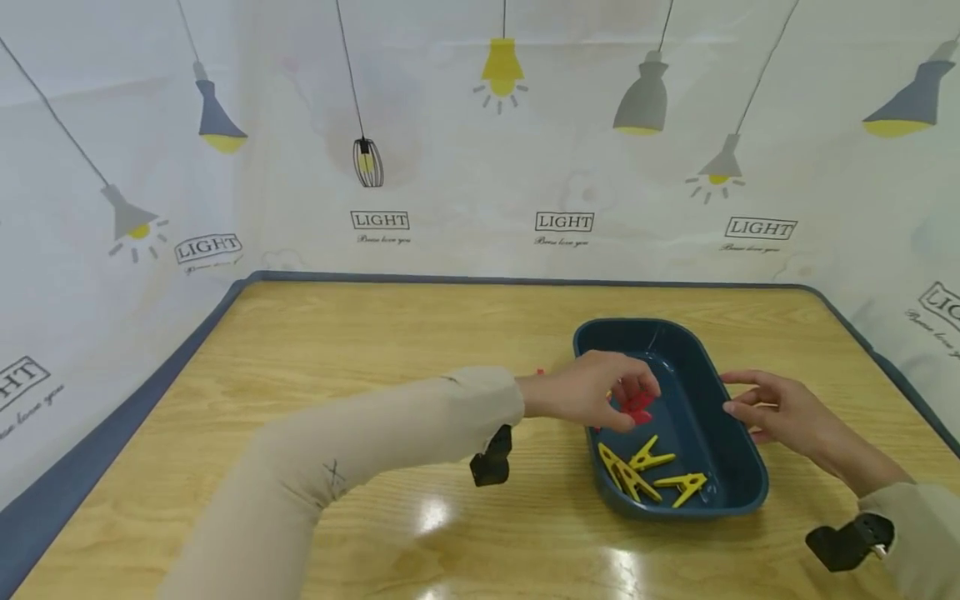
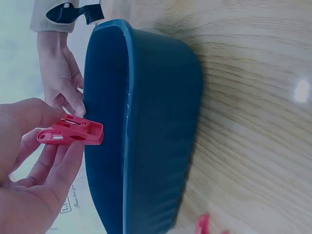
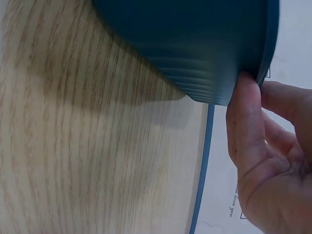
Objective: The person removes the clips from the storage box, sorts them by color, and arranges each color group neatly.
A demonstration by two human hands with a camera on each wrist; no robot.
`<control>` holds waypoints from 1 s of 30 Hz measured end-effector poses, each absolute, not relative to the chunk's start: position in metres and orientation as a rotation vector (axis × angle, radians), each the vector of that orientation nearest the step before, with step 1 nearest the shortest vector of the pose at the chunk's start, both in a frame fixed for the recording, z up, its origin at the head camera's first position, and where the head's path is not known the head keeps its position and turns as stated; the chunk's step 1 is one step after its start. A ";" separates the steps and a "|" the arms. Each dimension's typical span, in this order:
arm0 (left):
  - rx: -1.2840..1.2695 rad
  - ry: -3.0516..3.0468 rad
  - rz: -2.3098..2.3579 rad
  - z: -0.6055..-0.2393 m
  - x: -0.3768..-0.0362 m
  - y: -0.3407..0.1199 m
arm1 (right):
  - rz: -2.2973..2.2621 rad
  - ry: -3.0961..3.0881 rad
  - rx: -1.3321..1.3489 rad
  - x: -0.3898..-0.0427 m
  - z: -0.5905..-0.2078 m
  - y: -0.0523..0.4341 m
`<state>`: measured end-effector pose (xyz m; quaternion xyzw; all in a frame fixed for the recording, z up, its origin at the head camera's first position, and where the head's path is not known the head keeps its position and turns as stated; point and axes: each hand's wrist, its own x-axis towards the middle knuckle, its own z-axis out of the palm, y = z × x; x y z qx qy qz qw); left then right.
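Note:
My left hand (image 1: 596, 387) is over the dark blue plastic bin (image 1: 716, 417), pinching a red clothespin (image 2: 73, 132) between thumb and fingers. Seen from the left wrist, the clothespin lies level with the bin's opening. My right hand (image 1: 798, 417) holds the bin's right rim, its fingertips at the rim and upper outer wall (image 3: 209, 58). Several yellow clothespins (image 1: 681, 486) lie on the bin's floor toward the near end. My left hand hides part of the bin's left side.
On the wooden table (image 1: 390, 333), a bit of red (image 1: 540, 372) shows just beyond my left wrist. The left wrist view has a red clothespin (image 2: 202, 224) on the table beside the bin. A curtain (image 1: 465, 175) printed with lamps hangs behind the table.

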<state>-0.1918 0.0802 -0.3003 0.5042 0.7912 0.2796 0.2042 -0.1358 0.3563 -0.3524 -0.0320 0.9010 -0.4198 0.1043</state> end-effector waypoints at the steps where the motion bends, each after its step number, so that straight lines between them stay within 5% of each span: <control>1: 1.412 2.213 0.761 -0.300 -0.192 0.077 | -1.233 2.661 -0.097 -0.136 -0.352 0.356; 14: 1.393 2.138 0.863 -0.321 -0.187 0.014 | -1.212 2.678 -0.087 -0.136 -0.353 0.357; 30: 1.018 2.423 1.052 -0.346 -0.223 -0.062 | -1.234 2.644 -0.064 -0.136 -0.352 0.357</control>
